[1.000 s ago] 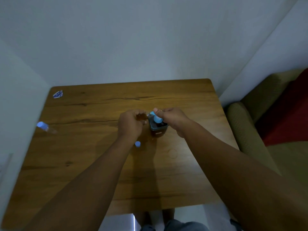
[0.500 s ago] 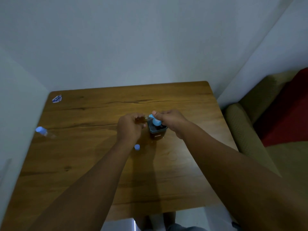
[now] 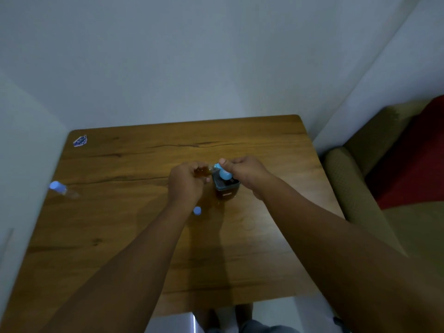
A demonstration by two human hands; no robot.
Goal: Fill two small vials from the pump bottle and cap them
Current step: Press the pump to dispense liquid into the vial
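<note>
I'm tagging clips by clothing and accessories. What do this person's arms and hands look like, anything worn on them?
Both forearms are bare up to the frame edge, with no sleeves showing. The left hand and right hand wear no gloves; no watch or bracelet shows. Rings cannot be judged in the dim light.

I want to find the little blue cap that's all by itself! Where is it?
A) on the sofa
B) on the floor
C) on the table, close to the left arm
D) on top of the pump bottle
C: the loose blue cap lies on the wooden table, just beside the left wrist and near the pump bottle.
</note>
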